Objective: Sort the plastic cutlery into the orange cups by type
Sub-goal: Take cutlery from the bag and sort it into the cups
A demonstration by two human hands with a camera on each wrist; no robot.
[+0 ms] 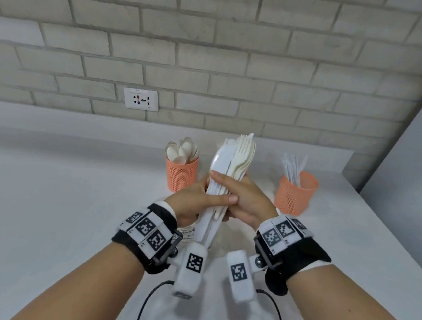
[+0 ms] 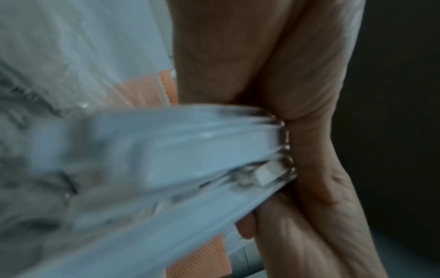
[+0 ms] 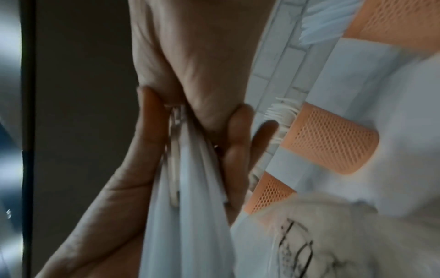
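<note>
Both hands hold one upright bundle of white plastic cutlery (image 1: 233, 156) above the counter, forks at its right and flat white pieces at its left. My left hand (image 1: 196, 202) grips the handles with its thumb across the front. My right hand (image 1: 249, 201) wraps them from the right, fingers lying over the top. An orange mesh cup of spoons (image 1: 180, 175) stands behind at the left, and one with knives (image 1: 296, 193) at the right. The right wrist view shows the bundle (image 3: 190, 188) between the fingers and a further cup (image 3: 333, 139) holding white pieces. The left wrist view is blurred.
A crumpled clear wrapper with black print (image 3: 309, 235) lies under the hands. A grey brick wall with a socket plate (image 1: 140, 99) backs the white counter (image 1: 49, 184). A grey panel (image 1: 408, 164) closes the right side. Black cables (image 1: 146, 304) run off the near edge.
</note>
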